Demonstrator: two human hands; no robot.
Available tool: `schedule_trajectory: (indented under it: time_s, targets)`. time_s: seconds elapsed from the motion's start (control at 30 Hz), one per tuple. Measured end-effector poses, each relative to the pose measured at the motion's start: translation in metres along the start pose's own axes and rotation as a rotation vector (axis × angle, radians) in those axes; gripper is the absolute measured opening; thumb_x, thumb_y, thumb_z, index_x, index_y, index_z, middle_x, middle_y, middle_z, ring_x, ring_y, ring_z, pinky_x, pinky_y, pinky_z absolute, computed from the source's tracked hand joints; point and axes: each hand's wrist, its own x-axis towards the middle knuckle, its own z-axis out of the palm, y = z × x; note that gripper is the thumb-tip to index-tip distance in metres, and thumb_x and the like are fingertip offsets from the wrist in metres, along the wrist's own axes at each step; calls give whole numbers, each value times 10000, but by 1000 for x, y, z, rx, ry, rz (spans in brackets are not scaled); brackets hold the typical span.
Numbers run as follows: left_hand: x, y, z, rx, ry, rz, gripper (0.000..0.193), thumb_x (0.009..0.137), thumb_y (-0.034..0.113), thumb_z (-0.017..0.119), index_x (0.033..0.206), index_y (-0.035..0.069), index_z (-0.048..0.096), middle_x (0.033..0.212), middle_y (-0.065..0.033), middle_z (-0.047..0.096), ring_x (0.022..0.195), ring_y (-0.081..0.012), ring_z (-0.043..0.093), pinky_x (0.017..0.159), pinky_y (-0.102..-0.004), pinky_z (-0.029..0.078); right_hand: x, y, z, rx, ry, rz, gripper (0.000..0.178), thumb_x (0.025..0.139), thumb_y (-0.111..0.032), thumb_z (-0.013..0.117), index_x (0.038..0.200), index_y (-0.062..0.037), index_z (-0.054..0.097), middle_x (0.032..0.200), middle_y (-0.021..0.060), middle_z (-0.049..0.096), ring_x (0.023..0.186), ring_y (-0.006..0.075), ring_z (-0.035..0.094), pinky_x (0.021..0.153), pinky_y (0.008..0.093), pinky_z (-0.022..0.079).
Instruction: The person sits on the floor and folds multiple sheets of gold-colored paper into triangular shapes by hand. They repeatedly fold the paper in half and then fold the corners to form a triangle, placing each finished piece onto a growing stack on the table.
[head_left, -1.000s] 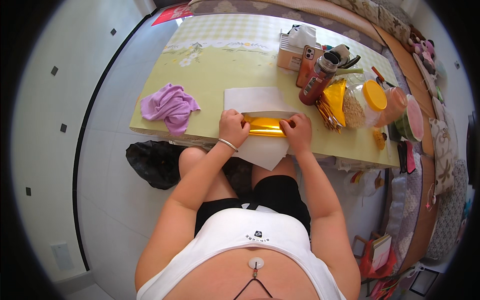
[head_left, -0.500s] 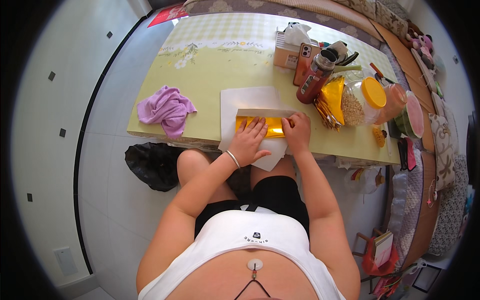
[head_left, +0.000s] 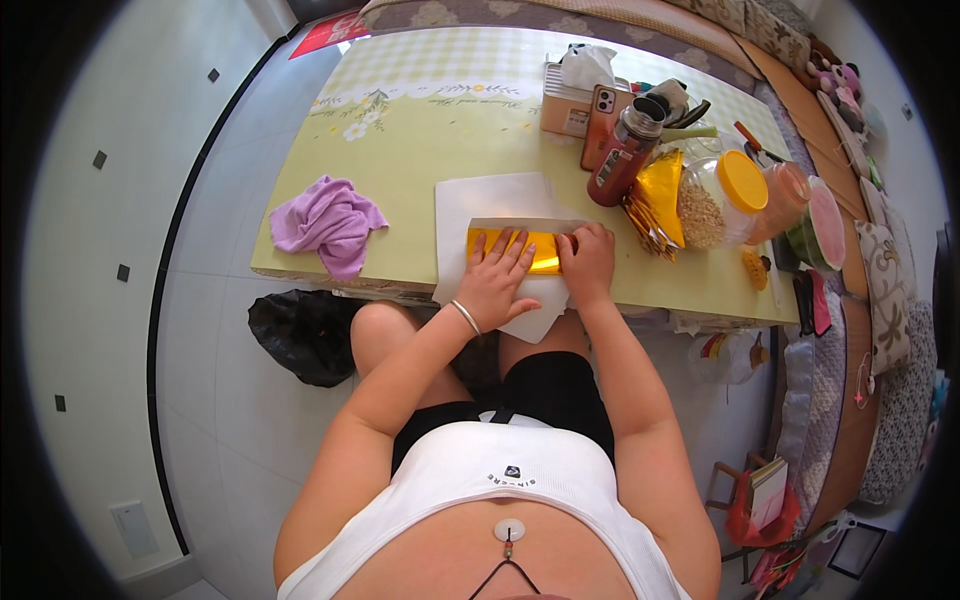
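A folded sheet of shiny gold foil paper [head_left: 544,257] with a pale strip along its far side lies across white paper sheets [head_left: 490,195] at the table's near edge. My left hand [head_left: 494,272] rests flat on the foil with its fingers spread, a bangle at the wrist. At the foil's right end, my right hand [head_left: 590,265] is closed, fingers curled over the edge and thumb pressing on the gold side. Part of the foil is hidden beneath both hands.
On the table [head_left: 400,220], a crumpled purple cloth [head_left: 330,226] lies left. To the right stand a red flask [head_left: 622,160], a phone [head_left: 603,125], a tissue box [head_left: 568,105], folded gold sheets [head_left: 660,200], a yellow-lidded jar [head_left: 705,210] and a cut watermelon [head_left: 822,230].
Both hands stay on the foil paper almost unmoved. The whole view has shifted slightly, with the table things appearing a little further left.
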Motion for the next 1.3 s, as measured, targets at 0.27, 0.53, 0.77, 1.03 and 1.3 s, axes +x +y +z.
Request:
schedule_trajectory:
  time_s: [0.27,0.53,0.77,1.03,1.3]
  targets:
    - [3,1,-2,32,-44,13,836,859,623,616,1501,118,440,1586,-178,353,1468,-382,316,1163,-616,221,1,1,-2,-10,-80,60,190,815,-188,745,910,-39,676,1013,124,633,1017,367,560,937,447,455]
    - [3,0,-10,56,-167,13,946,827,653,634,1533,80,372,1607,-202,300,1502,-370,250,1174,-618,193,-44,-22,-16,-207,-357,-416,719,900,-352,641,1499,-41,391,1602,163,330,1500,309,283,1211,463,220]
    - [-21,-31,-14,44,-207,-9,920,890,662,540,1567,80,313,1660,-118,226,1544,-289,170,1199,-622,97,-50,13,-55,-219,-502,-339,617,961,-337,573,1489,-53,426,1570,133,392,1475,268,335,1215,458,228]
    - [-6,-70,-33,141,-115,22,684,901,492,605,1455,112,481,1573,-126,379,1468,-306,313,1188,-570,166,-32,-17,-61,-242,-321,-507,323,818,-112,603,1126,-36,665,1146,126,685,1129,302,616,1124,527,359]
    - [15,-21,-25,-98,137,165,195,747,203,757,877,87,671,874,-86,612,849,-277,610,724,-398,517,-36,-31,-59,-204,-309,-443,343,772,-144,643,1097,-36,655,1128,124,670,1107,310,615,1075,553,401]
